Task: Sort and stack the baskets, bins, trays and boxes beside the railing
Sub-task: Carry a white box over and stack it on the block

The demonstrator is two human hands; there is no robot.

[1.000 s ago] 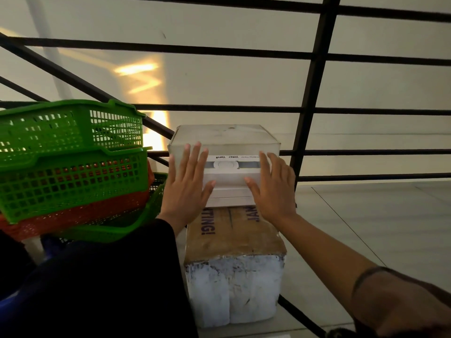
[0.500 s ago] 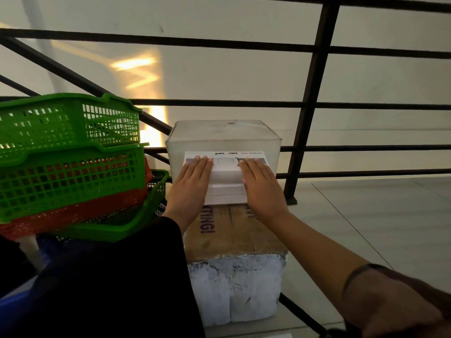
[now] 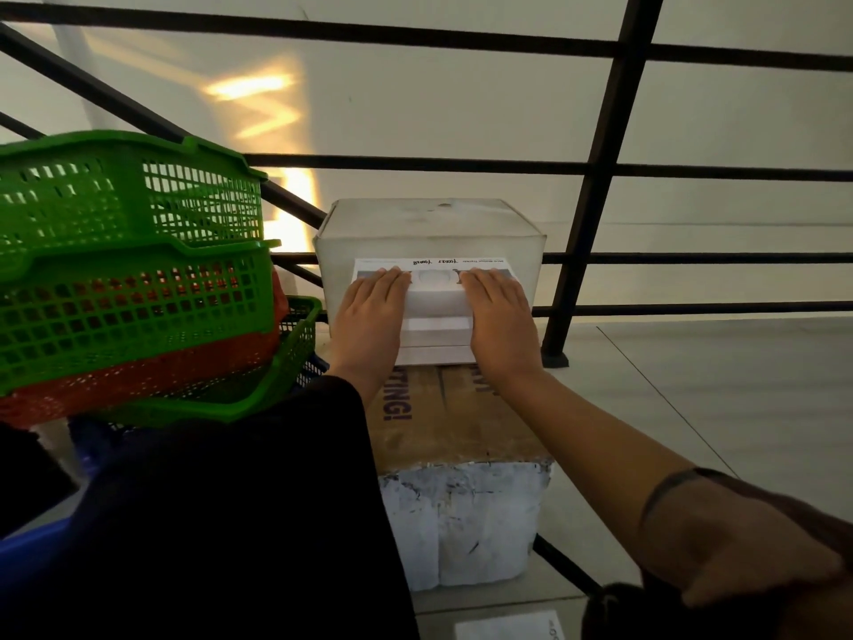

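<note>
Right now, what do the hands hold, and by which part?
Both hands, left hand and right hand, press flat on the white box, on its front face; no fingers curl.

**Greens, red and white beside a black railing**

We see two bright green lattice baskets stacked over a red-orange mesh basket, with a third green one lowest and a dark blue bin under them. The translucent white box carries a white label with black handwriting. Under it, the brown cardboard box bears purple lettering, and its front is patchy white. The railing is black, the wall cream with yellow light streaks. The left sleeve is black.
</note>
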